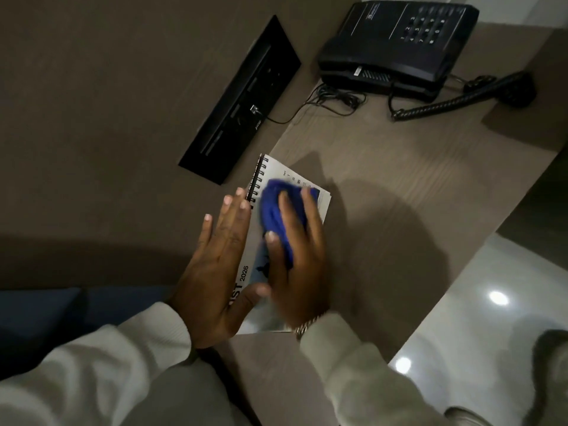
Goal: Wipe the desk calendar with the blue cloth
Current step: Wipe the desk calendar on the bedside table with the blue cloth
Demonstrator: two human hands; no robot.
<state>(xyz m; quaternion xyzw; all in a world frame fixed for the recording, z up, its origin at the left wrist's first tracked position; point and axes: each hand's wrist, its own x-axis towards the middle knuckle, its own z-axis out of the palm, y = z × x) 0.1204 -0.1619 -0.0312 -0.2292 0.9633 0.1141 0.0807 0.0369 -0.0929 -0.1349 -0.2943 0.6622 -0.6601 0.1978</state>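
Note:
A spiral-bound desk calendar [278, 173] lies flat on the brown desk [384, 167], its black wire binding along the left edge and "2026" printed on the page. My left hand [215, 272] rests flat with fingers spread on the calendar's left side, over the binding edge. My right hand [296, 265] presses a bunched blue cloth [273, 207] onto the calendar's page; the hand is slightly blurred. Both hands hide much of the page.
A black desk phone [396, 41] stands at the back right, its coiled cord [445, 106] and handset [507, 87] lying beside it. A black socket panel [242, 99] sits in the wall at the left, with a thin cable. The desk's right edge drops to a glossy floor [476, 318].

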